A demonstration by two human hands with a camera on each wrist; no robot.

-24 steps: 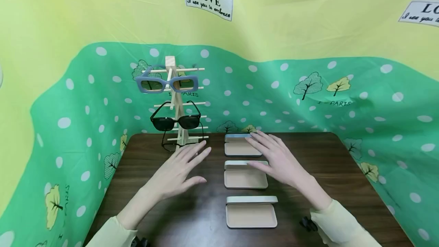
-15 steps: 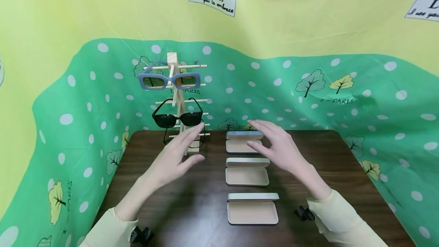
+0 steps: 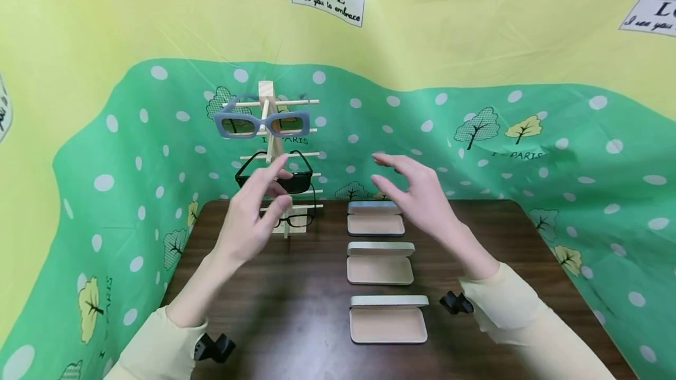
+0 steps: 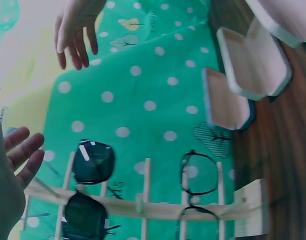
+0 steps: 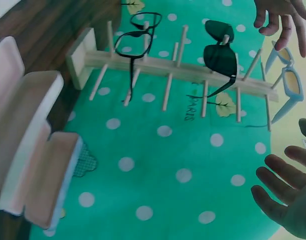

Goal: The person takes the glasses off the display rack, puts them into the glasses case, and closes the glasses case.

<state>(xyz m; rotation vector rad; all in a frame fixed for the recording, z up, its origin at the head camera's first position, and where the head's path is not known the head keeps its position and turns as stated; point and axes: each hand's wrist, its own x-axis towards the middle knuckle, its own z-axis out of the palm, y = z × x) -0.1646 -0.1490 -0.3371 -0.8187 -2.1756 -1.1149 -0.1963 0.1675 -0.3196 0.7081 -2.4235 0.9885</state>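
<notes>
My left hand is raised in front of the wooden glasses stand, fingers extended and holding nothing. In the head view it covers part of the black sunglasses; the left wrist view shows it apart from them. Blue-framed sunglasses hang at the top of the stand. Low on it are clear glasses with a thin black frame. My right hand hovers above and right of the back case, with fingers bent slightly, thumb apart and nothing held.
Three open glasses cases stand in a column on the dark wooden table: a blue-lidded one at the back, a white middle one and a white front one. A patterned green and yellow cloth hangs behind.
Both hands have risen. The left has moved up and left toward the sunglasses on the stand, while the right has lifted away from the back case. Glasses and cases stay in place.
</notes>
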